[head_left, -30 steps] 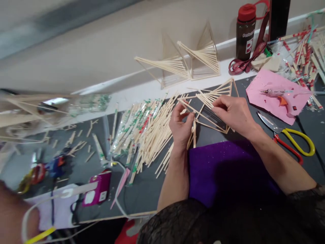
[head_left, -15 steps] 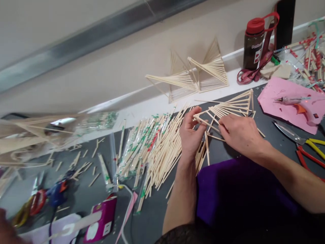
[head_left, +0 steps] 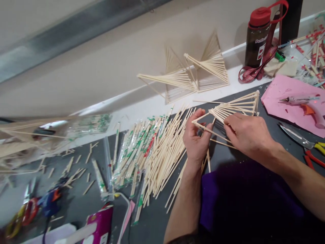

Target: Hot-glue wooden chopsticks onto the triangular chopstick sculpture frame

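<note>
A lattice frame of wooden chopsticks (head_left: pixel 232 107) is in front of me, with several sticks fanning out from one joint toward an upright right end. The fingers and thumb of my left hand (head_left: pixel 196 144) close around its pointed left corner. My right hand (head_left: pixel 250 134) is pinched at the near side of the fan, its fingertips on a chopstick whose end they cover. Left of my left hand, loose chopsticks (head_left: pixel 165 157) lie in a wide pile. The frame's lower parts are partly hidden behind my hands.
Wrapped chopsticks (head_left: pixel 138 145) lie beyond the pile. Against the wall stands another stick model (head_left: pixel 210 67). At right are a bottle (head_left: pixel 257 44), a glue gun (head_left: pixel 308 106) on pink foam (head_left: pixel 281 89), and pliers (head_left: pixel 296 135). Scissors (head_left: pixel 30 206) and a blue glue gun (head_left: pixel 50 201) lie left.
My right hand has shifted slightly right along the frame, while my left hand keeps its hold on the corner. A blurred hand at the lower left edge has left the view.
</note>
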`<state>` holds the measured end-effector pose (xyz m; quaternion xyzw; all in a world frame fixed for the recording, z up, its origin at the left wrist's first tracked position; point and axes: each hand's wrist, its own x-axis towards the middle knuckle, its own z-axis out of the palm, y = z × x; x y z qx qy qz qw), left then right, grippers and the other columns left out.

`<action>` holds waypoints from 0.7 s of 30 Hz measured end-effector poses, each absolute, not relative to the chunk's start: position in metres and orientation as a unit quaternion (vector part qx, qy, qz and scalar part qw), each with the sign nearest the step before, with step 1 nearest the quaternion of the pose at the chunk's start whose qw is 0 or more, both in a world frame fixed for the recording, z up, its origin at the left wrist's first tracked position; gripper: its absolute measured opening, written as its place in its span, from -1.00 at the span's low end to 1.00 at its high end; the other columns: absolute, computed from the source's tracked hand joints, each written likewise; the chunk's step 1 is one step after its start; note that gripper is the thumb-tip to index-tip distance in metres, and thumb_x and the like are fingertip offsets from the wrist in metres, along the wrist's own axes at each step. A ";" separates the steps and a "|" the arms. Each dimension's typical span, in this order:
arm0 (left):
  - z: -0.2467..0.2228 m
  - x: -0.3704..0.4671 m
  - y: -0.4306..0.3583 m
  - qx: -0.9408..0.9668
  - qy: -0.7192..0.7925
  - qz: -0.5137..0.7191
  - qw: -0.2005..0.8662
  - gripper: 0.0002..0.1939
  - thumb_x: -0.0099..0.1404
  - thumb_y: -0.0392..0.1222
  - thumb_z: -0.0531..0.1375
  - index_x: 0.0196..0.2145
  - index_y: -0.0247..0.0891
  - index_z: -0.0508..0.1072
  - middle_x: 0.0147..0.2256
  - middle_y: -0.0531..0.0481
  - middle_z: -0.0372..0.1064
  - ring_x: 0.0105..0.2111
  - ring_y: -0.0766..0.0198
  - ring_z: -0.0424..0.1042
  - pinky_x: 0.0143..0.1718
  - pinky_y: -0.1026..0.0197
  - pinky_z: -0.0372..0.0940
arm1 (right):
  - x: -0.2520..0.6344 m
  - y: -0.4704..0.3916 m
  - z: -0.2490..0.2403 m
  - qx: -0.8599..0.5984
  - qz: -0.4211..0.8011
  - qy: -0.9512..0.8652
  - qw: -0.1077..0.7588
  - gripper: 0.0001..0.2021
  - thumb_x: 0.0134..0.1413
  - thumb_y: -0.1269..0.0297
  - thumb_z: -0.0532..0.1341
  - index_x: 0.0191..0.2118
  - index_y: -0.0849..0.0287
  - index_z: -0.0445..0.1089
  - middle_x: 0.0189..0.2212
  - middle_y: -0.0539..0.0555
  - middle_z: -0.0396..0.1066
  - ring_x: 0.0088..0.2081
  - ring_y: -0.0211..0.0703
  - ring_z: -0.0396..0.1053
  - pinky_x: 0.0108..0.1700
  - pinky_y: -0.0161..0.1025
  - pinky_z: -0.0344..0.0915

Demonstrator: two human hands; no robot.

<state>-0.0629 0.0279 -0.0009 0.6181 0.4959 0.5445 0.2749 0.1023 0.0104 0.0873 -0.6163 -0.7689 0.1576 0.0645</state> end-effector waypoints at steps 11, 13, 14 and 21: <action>0.001 -0.060 0.026 0.600 0.512 0.546 0.283 -0.69 0.28 -0.16 0.23 -0.01 -0.19 0.43 0.00 -0.11 0.45 0.00 0.18 0.45 -0.03 0.15 0.39 | 0.095 0.010 0.083 -0.598 0.138 -0.789 0.025 -0.71 0.28 0.38 -0.02 -0.16 0.22 0.46 -0.23 0.16 0.50 -0.30 -0.05 0.48 -0.48 -0.24 -0.04; 0.001 -0.060 0.026 0.596 0.515 0.546 0.285 -0.69 0.28 -0.16 0.23 -0.02 -0.18 0.44 0.00 -0.10 0.45 -0.01 0.19 0.45 -0.03 0.16 0.38 | 0.096 0.010 0.082 -0.593 0.137 -0.793 0.030 -0.72 0.26 0.41 -0.01 -0.16 0.24 0.46 -0.24 0.18 0.50 -0.30 -0.06 0.48 -0.48 -0.24 -0.03; 0.001 -0.059 0.026 0.593 0.519 0.545 0.287 -0.70 0.29 -0.16 0.23 -0.02 -0.18 0.44 0.00 -0.10 0.45 -0.01 0.19 0.46 -0.03 0.16 0.38 | 0.096 0.009 0.082 -0.590 0.136 -0.795 0.034 -0.72 0.25 0.42 -0.01 -0.17 0.25 0.46 -0.25 0.19 0.50 -0.30 -0.06 0.48 -0.49 -0.24 -0.03; -0.001 -0.061 0.027 0.587 0.523 0.548 0.286 -0.70 0.30 -0.13 0.22 -0.01 -0.19 0.45 -0.01 -0.10 0.47 0.02 0.18 0.44 0.06 0.10 0.32 | 0.093 0.008 0.077 -0.590 0.133 -0.795 0.049 -0.71 0.23 0.46 -0.01 -0.18 0.27 0.46 -0.29 0.21 0.49 -0.33 -0.07 0.48 -0.50 -0.26 0.04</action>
